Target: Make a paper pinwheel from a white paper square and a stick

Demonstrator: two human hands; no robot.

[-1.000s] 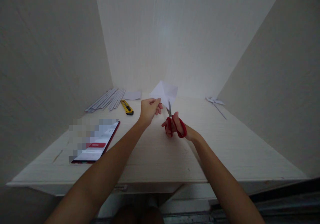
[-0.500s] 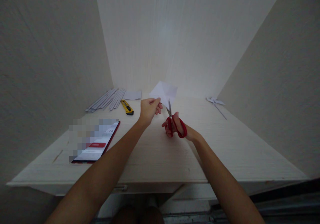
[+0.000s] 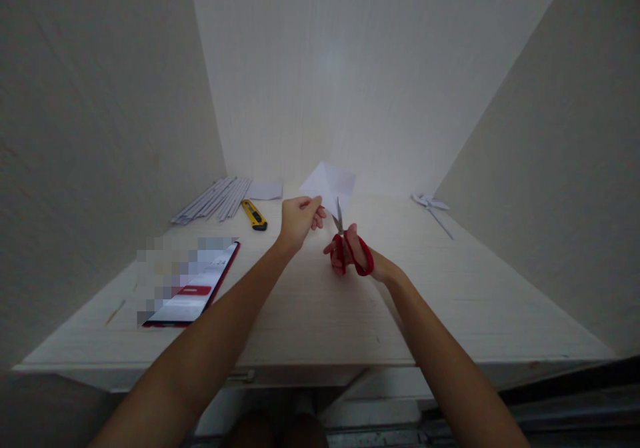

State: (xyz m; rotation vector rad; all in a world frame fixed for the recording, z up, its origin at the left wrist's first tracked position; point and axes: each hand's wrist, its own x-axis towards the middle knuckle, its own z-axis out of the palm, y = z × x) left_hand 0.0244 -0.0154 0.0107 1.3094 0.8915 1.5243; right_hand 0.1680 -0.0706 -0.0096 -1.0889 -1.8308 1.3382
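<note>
My left hand (image 3: pixel 301 217) pinches the lower left edge of a square sheet of white paper (image 3: pixel 327 183), which shows fold creases and is held up above the table. My right hand (image 3: pixel 353 248) has its thumb and fingers through the handles of red-handled scissors (image 3: pixel 340 225). The scissor blades are parted and point away from me, at the paper's near corner. One blade lies over the paper's front face. How far any cut runs, I cannot tell.
At the left lie a bundle of thin paper sticks (image 3: pixel 213 200), a stack of white paper (image 3: pixel 266 191), a yellow box cutter (image 3: pixel 255 215) and a partly blurred tablet (image 3: pixel 193 295). A paper pinwheel (image 3: pixel 431 203) lies at the right. Walls enclose the table (image 3: pixel 320 321).
Almost nothing differs. Both hands, the scissors and the paper hold nearly the same place, with only a very slight shift of the paper.
</note>
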